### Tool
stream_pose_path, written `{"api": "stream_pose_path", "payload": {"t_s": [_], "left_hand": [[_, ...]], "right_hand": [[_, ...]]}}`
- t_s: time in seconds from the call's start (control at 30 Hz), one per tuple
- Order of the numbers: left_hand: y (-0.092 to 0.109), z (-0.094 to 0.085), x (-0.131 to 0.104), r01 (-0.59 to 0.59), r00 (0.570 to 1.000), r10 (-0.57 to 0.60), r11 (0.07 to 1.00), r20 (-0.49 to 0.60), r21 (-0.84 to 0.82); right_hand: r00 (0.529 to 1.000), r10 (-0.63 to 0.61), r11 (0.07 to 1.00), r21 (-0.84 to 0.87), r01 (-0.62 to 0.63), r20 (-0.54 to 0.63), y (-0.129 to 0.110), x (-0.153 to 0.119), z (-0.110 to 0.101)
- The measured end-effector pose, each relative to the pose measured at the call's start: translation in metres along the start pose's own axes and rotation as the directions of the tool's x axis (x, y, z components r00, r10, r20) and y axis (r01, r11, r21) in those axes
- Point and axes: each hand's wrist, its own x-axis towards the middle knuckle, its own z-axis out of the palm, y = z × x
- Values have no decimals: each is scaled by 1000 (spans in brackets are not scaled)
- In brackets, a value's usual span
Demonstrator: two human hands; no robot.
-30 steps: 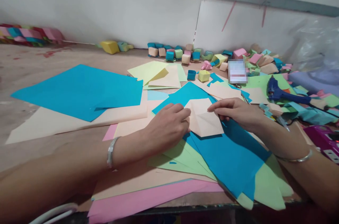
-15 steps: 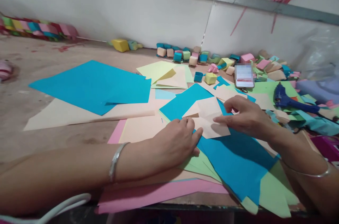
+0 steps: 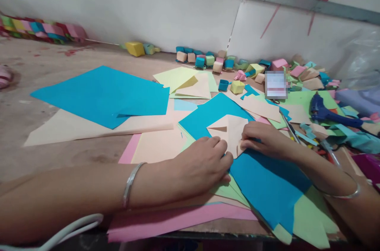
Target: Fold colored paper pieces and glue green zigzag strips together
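Observation:
A small peach sheet of paper (image 3: 233, 126) with folded flaps lies between my hands. My right hand (image 3: 264, 138) is closed, pinching the right edge of this paper between thumb and fingers. At the near left edge, my left hand (image 3: 204, 160) is closed with its fingers bent against the paper; its fingertips are partly hidden. Beneath the peach paper is a large blue sheet (image 3: 267, 183), which rests on green, peach and pink sheets.
A blue glue gun (image 3: 323, 112) lies at the right among paper scraps. Several small paper boxes (image 3: 200, 61) line the wall. A phone (image 3: 276, 84) stands behind my right hand. To the left lies another blue sheet (image 3: 103, 92). A white cable (image 3: 77, 225) crosses the near left corner.
My right hand has gone from an extended finger on the peach paper to pinching its right edge, which is now bent inward. My left hand has shifted slightly right.

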Motion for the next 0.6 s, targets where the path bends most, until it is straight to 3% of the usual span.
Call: {"api": "stream_pose_path", "payload": {"t_s": [0.27,0.6], "left_hand": [[-1,6,-1,-29,998,31,999,-60,34],[1,9,1,-68,997,68,998,-29,7]], "right_hand": [[975,37,979,-186,-79,-217,-6,7,13],[976,155,964,-195,-184,-152,-5,6,17]]}}
